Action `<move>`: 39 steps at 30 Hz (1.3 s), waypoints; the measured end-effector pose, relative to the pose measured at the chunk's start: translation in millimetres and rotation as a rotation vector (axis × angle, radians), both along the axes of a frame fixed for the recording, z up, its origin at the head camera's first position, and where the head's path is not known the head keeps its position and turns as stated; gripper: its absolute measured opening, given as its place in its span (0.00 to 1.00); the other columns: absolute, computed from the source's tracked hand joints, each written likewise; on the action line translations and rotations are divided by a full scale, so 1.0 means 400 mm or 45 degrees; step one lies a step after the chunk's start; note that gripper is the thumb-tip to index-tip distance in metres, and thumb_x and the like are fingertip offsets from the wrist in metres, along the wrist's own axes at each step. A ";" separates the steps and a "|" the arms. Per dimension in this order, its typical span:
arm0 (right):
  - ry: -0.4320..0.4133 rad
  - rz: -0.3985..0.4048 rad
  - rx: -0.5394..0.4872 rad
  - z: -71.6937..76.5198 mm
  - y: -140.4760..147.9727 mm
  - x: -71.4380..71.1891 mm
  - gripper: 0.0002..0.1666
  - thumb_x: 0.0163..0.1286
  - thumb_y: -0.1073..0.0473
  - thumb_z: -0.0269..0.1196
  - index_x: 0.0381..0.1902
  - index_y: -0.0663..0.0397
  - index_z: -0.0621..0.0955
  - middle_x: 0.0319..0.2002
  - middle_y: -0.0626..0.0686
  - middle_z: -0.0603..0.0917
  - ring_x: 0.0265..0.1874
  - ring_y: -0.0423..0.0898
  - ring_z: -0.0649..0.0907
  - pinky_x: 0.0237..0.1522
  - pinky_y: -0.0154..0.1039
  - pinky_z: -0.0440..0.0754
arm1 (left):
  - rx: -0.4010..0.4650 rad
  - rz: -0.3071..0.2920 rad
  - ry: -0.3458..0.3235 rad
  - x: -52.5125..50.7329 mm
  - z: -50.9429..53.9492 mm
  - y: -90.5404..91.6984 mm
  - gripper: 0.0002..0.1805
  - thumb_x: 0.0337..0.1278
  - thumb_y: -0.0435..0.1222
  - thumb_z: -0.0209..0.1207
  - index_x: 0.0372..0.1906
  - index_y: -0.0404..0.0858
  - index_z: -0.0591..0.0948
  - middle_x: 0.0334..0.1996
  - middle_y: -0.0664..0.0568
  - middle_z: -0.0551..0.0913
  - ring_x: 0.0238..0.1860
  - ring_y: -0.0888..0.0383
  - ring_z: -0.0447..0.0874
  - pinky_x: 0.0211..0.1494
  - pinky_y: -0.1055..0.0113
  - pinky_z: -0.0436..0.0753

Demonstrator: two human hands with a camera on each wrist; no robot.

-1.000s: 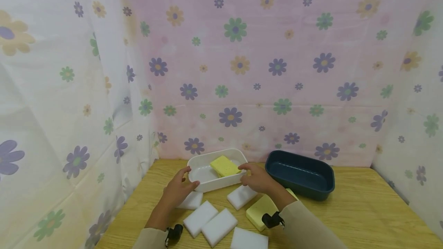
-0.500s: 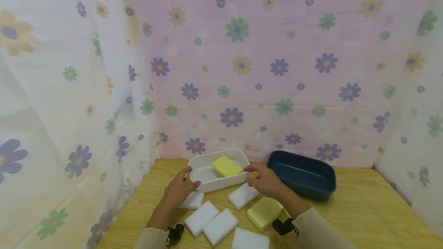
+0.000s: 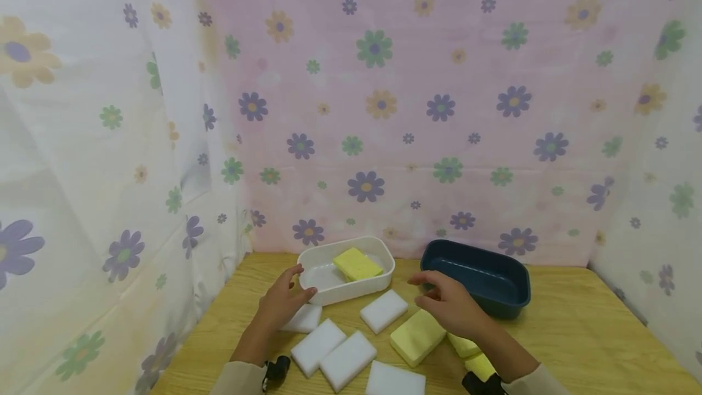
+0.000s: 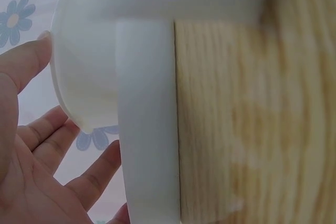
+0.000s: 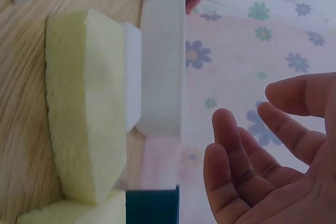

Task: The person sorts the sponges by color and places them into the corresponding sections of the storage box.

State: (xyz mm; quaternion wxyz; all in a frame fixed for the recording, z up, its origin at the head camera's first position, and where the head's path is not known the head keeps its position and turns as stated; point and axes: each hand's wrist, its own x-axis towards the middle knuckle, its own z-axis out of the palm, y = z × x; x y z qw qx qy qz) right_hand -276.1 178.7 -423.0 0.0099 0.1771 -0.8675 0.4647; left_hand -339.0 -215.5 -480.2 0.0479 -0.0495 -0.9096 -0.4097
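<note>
My left hand [image 3: 284, 302] is at the left end of the white container [image 3: 351, 290], thumb and fingers spread and touching its rim. In the left wrist view, the left hand's fingers [image 4: 94, 179] look fairly straight along the white wall. A yellow sponge [image 3: 358, 263] lies tilted inside the container. My right hand [image 3: 452, 306] hovers with nothing in it, fingers loosely bent, between the dark blue container [image 3: 482, 279] and the yellow sponges. Beneath it, a thick yellow sponge [image 3: 418, 337] rests on the table, also large in the right wrist view.
Several white sponges lie about the wooden table [image 3: 592, 334], including one white sponge [image 3: 384, 311] before the white container and another white sponge [image 3: 348, 360] nearer. More yellow sponges [image 3: 463, 345] sit partly under the right forearm. A flowered curtain [image 3: 406, 78] stands behind and at both sides.
My right hand has let go of the white container's right end and moved right and nearer, off the rim. The left hand stays at the container's left end.
</note>
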 end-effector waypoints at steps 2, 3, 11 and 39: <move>-0.003 -0.012 0.001 0.000 0.021 0.015 0.20 0.76 0.50 0.65 0.63 0.37 0.79 0.64 0.49 0.81 0.50 0.46 0.86 0.46 0.40 0.86 | 0.001 -0.002 -0.002 0.001 0.000 0.001 0.47 0.64 0.62 0.63 0.80 0.48 0.62 0.80 0.45 0.64 0.75 0.38 0.69 0.68 0.31 0.71; -0.002 -0.017 0.005 0.000 0.031 0.022 0.21 0.76 0.50 0.65 0.64 0.38 0.79 0.65 0.50 0.80 0.50 0.46 0.86 0.45 0.39 0.86 | -0.001 0.001 -0.005 0.001 0.001 0.001 0.48 0.63 0.64 0.62 0.80 0.48 0.62 0.80 0.45 0.63 0.75 0.38 0.69 0.68 0.31 0.70; -0.007 -0.059 0.015 -0.002 0.111 0.074 0.21 0.75 0.49 0.66 0.63 0.39 0.79 0.64 0.51 0.80 0.48 0.46 0.86 0.42 0.37 0.85 | -0.022 0.020 -0.018 0.000 0.003 0.005 0.50 0.59 0.69 0.62 0.80 0.49 0.63 0.80 0.47 0.64 0.75 0.39 0.70 0.69 0.26 0.65; -0.654 -0.167 -0.122 -0.111 0.404 0.190 0.33 0.80 0.48 0.59 0.67 0.70 0.69 0.50 0.57 0.80 0.36 0.51 0.79 0.35 0.45 0.81 | 0.030 -0.001 -0.020 0.003 -0.002 0.005 0.44 0.66 0.59 0.63 0.80 0.48 0.62 0.80 0.45 0.62 0.76 0.37 0.67 0.69 0.32 0.71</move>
